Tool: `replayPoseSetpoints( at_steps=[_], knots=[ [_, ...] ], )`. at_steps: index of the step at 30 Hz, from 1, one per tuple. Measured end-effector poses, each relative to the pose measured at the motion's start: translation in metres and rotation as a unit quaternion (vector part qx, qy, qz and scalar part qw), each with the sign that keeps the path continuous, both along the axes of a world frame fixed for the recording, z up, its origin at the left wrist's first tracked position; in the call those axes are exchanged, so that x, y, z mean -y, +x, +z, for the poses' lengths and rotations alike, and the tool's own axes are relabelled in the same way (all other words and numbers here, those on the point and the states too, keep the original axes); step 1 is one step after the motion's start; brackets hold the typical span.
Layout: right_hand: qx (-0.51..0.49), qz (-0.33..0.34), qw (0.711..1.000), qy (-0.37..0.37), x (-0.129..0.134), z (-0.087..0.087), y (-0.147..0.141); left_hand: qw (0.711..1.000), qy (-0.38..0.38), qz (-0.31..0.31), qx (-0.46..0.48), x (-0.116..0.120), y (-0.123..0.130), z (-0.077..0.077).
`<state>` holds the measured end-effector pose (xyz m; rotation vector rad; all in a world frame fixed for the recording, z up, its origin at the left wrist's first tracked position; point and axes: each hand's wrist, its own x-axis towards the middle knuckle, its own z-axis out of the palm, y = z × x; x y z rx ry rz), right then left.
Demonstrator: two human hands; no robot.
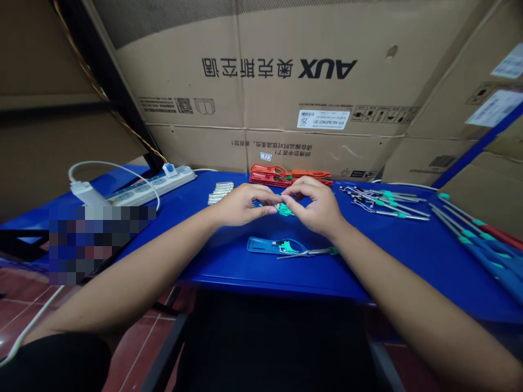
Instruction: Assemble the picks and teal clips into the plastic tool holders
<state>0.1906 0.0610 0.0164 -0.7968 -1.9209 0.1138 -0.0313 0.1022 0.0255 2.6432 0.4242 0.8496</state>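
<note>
Fingers (pixel 267 191) closed on a small green plastic piece (pixel 285 210), our left hand (pixel 241 206) and right hand (pixel 314 207) meeting.
Below, a blue plastic holder (pixel 257 245) lies on our tabletop (pixel 388 261); red clips (pixel 269 175) sit beyond.

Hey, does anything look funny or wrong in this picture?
Yes! The big cardboard carton behind the blue table is upside down. Its AUX logo and the other printing are all flipped, so the carton seems to be standing on its top.
</note>
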Motion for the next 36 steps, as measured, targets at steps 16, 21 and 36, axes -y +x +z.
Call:
replayPoseSetpoints(
  at_steps=[16, 21, 36],
  knots=[
    [0.09, 0.012, 0.995, 0.034, 0.003, 0.004, 0.004, 0.997, 0.027, 0.063, 0.031, 0.011, 0.001, 0.004],
    [0.085, 0.014, 0.996, 0.025, 0.005, 0.006, 0.004, 0.996, 0.036, 0.076, 0.019, 0.013, 0.001, 0.006],
    [0.104, 0.038, 0.993, 0.035, 0.01, 0.01, 0.006, 0.983, 0.114, 0.136, 0.039, 0.033, 0.011, 0.003]
  ],
)
